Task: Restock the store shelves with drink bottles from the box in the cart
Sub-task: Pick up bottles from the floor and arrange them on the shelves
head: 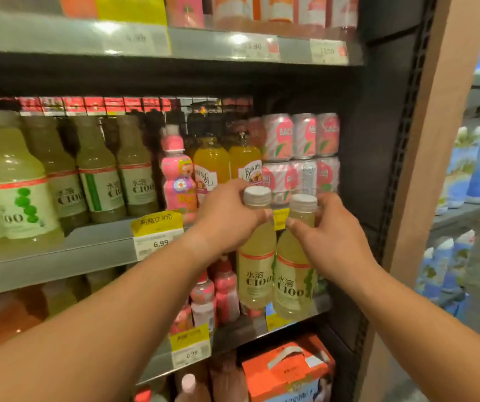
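Observation:
I hold two pale yellow C100 drink bottles with white caps side by side in front of the shelves. My left hand (227, 216) grips the neck of the left bottle (256, 271). Around the neck of the right bottle (293, 280), my right hand (331, 239) is curled. Both bottles hang upright, their caps level with the front edge of the middle shelf (88, 250). A row of matching C100 bottles (102, 181) stands on that shelf to the left. The box and cart are out of view.
Pink character bottles (177, 175), orange Bundaberg bottles (212, 161) and stacked pink cans (302, 158) fill the middle shelf's right side. Below sit pink bottles (224, 288) and an orange carton (288, 369). A dark upright post (389, 140) bounds the shelving at right.

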